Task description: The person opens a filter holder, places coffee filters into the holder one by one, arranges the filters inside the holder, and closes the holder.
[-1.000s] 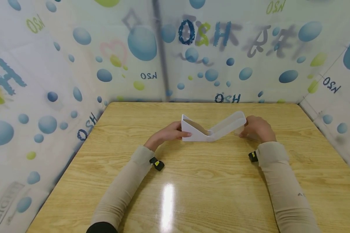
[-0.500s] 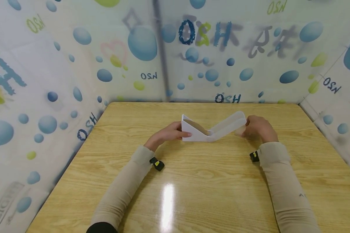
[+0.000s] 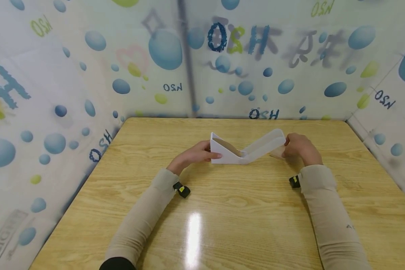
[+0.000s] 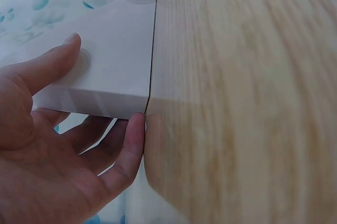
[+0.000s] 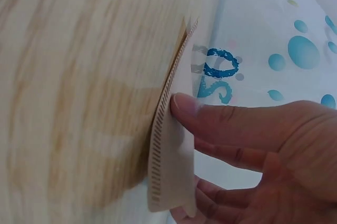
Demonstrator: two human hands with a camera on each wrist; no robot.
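Note:
A white box [image 3: 222, 154] stands on the wooden table, its translucent lid [image 3: 264, 144] swung open to the right. Brown papers [image 3: 227, 145] show inside it. My left hand [image 3: 197, 152] grips the box's left end, thumb on the near side [image 4: 105, 60] and the other fingers round the end and behind. To the right of the lid, my right hand [image 3: 302, 148] pinches a light brown paper coffee filter [image 5: 174, 155] with a crimped edge. The filter is held low, near the table top, and in the head view the hand partly covers it.
The wooden table [image 3: 236, 210] reaches back to a wall covering [image 3: 222, 82] printed with blue and green spots. Similar coverings rise at both sides. A small black camera [image 3: 182, 190] sits on the left wrist and another [image 3: 294, 182] on the right.
My right hand has shifted slightly to the right, and the coffee filter in it has tipped a little lower. The left hand and the box have stayed put.

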